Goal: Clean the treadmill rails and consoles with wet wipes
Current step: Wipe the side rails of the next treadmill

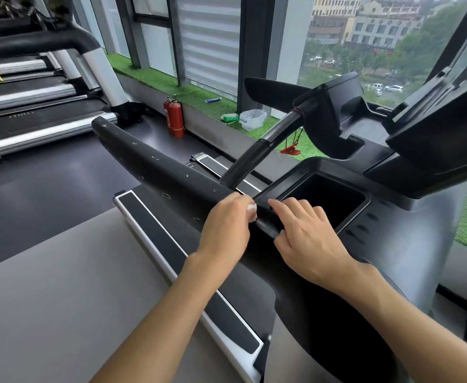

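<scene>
A crumpled white wet wipe point(252, 210) is gripped in the left hand point(226, 230) and pressed against the black handrail point(154, 164), only a little of it being seen past the knuckles. The right hand point(307, 239) is set just beside it, a narrow gap being left between the two hands, and the same rail is clasped there between its fingers and thumb, at the edge of the console tray point(355, 215). Red lettering is carried on the side rail of the neighbouring treadmill point(33, 128), but it is too blurred to be read.
</scene>
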`<state>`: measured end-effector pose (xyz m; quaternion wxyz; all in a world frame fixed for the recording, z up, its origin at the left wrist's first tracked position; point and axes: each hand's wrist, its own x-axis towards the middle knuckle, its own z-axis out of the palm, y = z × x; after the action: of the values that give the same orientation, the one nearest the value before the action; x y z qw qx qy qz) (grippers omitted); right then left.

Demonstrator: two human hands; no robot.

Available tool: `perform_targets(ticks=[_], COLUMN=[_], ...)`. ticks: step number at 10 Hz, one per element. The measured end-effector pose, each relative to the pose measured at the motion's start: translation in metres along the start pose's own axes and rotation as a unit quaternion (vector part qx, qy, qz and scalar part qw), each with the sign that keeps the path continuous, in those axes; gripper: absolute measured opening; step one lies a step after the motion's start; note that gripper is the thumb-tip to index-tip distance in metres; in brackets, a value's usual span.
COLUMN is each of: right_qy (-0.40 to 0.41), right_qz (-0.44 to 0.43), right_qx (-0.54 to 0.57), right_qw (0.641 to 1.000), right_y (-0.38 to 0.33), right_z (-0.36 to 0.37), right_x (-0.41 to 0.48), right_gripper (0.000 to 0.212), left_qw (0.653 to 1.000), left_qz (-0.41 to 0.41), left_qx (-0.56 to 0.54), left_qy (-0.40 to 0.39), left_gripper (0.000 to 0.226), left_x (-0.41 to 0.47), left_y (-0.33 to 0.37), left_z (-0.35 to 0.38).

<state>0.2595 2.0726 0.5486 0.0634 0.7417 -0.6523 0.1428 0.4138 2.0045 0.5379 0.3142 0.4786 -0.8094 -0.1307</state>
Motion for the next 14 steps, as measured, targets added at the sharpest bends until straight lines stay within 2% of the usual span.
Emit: perform_targets(ticks=[1, 2, 3, 4, 5, 6, 8, 9, 10, 11, 14], right_qy=[0.012, -0.019, -0.04, -0.04, -0.033, -0.028, -0.026, -0.025, -0.028, -0.031, -0.032], right_qz=[-0.015, -0.04, -0.06, -0.06, -0.063, -0.066, -0.067, -0.063, -0.058, -0.057, -0.053], right_qx=[0.014, 0.062, 0.039, 0.027, 0.021, 0.019, 0.007, 0.005, 0.006, 0.006, -0.002], right_qw=[1.0, 0.997, 0.997, 0.997, 0.997, 0.997, 0.997, 0.998, 0.998, 0.998, 0.998], right_y=[-0.007, -0.016, -0.019, -0.018, -0.019, -0.019, -0.02, -0.019, -0.021, -0.02, -0.021], right_z=[-0.005, -0.002, 0.008, 0.013, 0.013, 0.013, 0.014, 0.014, 0.013, 0.015, 0.015], right_x=[0.016, 0.031, 0.033, 0.032, 0.032, 0.03, 0.029, 0.029, 0.029, 0.029, 0.029], right_gripper=[0.057, 0.054, 0.054, 0.052, 0.051, 0.05, 0.048, 0.047, 0.048, 0.048, 0.048], left_qw=[0.997, 0.99, 0.986, 0.971, 0.957, 0.934, 0.909, 0.883, 0.88, 0.861, 0.876], left_qz=[-0.019, -0.042, -0.057, -0.124, -0.154, -0.216, -0.283, -0.323, -0.324, -0.341, -0.29], left_qx=[-0.061, -0.107, -0.122, -0.157, -0.227, -0.26, -0.294, -0.327, -0.337, -0.363, -0.359], left_qy=[0.042, 0.079, 0.103, 0.132, 0.097, 0.118, 0.088, 0.099, 0.076, 0.107, 0.136], left_gripper=[0.015, 0.013, 0.011, 0.007, 0.009, 0.003, 0.013, 0.013, 0.006, 0.006, 0.011], left_x=[-0.017, -0.03, -0.041, -0.049, -0.062, -0.063, -0.071, -0.072, -0.076, -0.072, -0.066], left_y=[-0.005, -0.006, -0.008, -0.019, -0.018, -0.024, -0.03, -0.035, -0.033, -0.037, -0.036], left_z=[0.003, 0.008, 0.016, 0.024, 0.033, 0.036, 0.047, 0.054, 0.059, 0.06, 0.052])
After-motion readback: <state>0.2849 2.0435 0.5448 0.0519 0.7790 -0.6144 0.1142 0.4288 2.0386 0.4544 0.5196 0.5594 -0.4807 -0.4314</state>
